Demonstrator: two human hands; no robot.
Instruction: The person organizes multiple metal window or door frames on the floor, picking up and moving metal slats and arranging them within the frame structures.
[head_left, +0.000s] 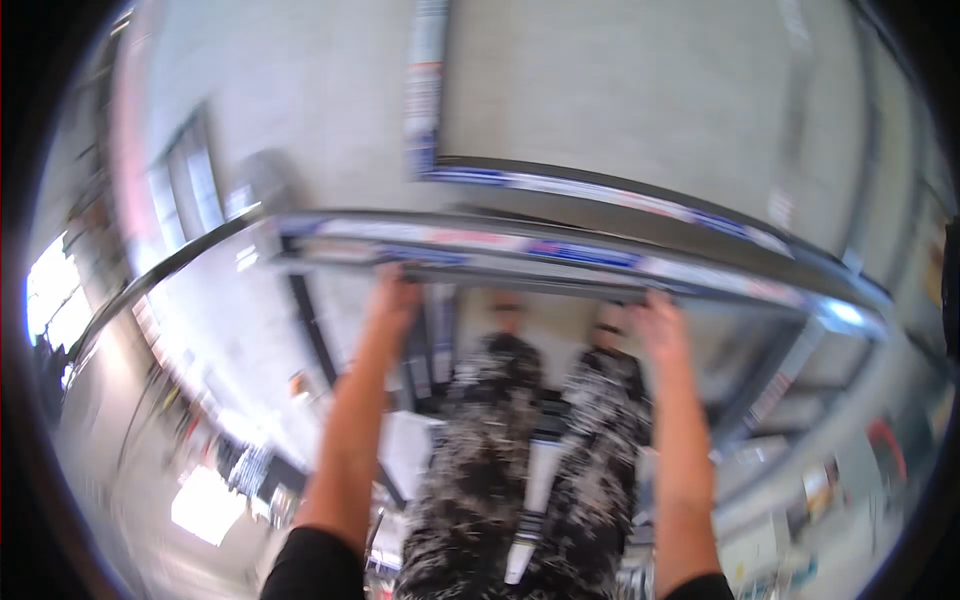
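A long dark frame bar (pixel 590 258), wrapped in white, blue and red protective film, runs across in front of me at about thigh height. My left hand (pixel 398 292) grips its near edge left of the middle, fingers curled onto the bar. Further right, my right hand (pixel 655 318) holds the same edge with bent fingers. Both arms reach forward, and the bar seems to belong to a larger frame whose far parts blur together. My legs in dark patterned trousers stand below, between the arms.
Past the bar, another film-covered frame corner (pixel 432 170) lies on the grey floor (pixel 620 90). A dark curved rail or edge (pixel 165 265) extends to the left. Slanting profiles (pixel 775 390) stand at the right. Blurred workshop clutter (pixel 255 475) fills the lower left.
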